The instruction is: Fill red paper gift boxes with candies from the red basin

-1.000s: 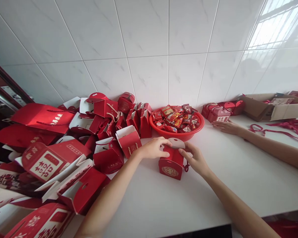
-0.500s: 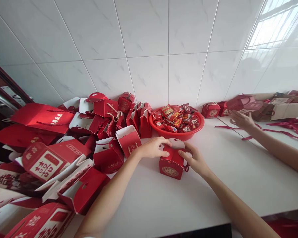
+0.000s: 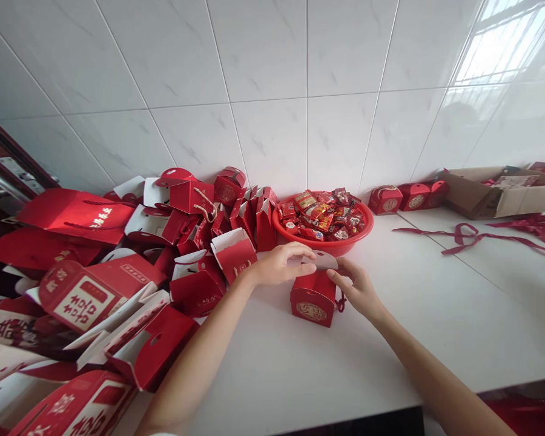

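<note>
A small red gift box (image 3: 312, 306) with a gold round emblem stands on the white table in front of me. Its rear top flap (image 3: 326, 261), pale on the inside, sticks up behind the red lid panel. My left hand (image 3: 284, 264) reaches to the flap's left edge, thumb and fingers closed about it. On the other side, my right hand (image 3: 356, 286) grips the box's upper right, thumb in front and fingers behind. A dark red cord handle (image 3: 341, 302) hangs at the box's right side. What is inside the box is hidden.
A red basin (image 3: 323, 242) of wrapped sweets stands just behind. Many open red boxes (image 3: 198, 284) crowd the left. Against the tiled wall at right are closed red boxes (image 3: 413, 198), a cardboard carton (image 3: 527, 200) and dark red ribbons (image 3: 465, 236).
The box's top has been folded further closed between my hands. Another person's hand at right has left the view, and the box it held now stands in the row by the wall.
</note>
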A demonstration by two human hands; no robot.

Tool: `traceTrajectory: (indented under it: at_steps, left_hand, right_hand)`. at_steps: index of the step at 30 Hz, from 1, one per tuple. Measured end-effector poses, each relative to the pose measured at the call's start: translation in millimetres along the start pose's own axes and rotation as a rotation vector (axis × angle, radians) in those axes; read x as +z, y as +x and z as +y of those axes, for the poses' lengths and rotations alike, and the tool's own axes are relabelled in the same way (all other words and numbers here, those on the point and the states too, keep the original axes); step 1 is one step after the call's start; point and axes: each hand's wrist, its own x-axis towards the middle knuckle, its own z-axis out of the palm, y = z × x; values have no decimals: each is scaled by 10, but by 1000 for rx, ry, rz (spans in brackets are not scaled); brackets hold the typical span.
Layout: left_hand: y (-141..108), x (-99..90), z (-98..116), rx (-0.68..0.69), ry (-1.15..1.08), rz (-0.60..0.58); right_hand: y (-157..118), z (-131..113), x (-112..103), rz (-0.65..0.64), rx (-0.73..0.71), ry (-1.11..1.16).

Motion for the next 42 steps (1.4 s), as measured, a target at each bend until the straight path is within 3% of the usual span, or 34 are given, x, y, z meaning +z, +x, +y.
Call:
traceTrajectory:
  at_steps: [6, 14, 21, 28, 37, 42]
  left_hand:
    - [-59, -70, 24, 55, 23, -126]
    - [25, 61, -55, 6, 4, 9]
    - [45, 77, -102, -83, 147, -80]
    - [54, 61, -181, -140, 61, -176]
    - [25, 62, -118, -209, 122, -183]
    - [24, 65, -94, -181, 139, -168]
  right_hand:
    - [-11, -9, -32, 96, 8, 17]
    - [-40, -65, -48, 125, -2, 83]
    - [-40, -82, -49, 101, 17, 24]
    - [-1, -23, -59, 113, 68, -9]
    - [61, 0, -191, 66, 186, -117]
    - [70, -86, -307, -62, 314, 135]
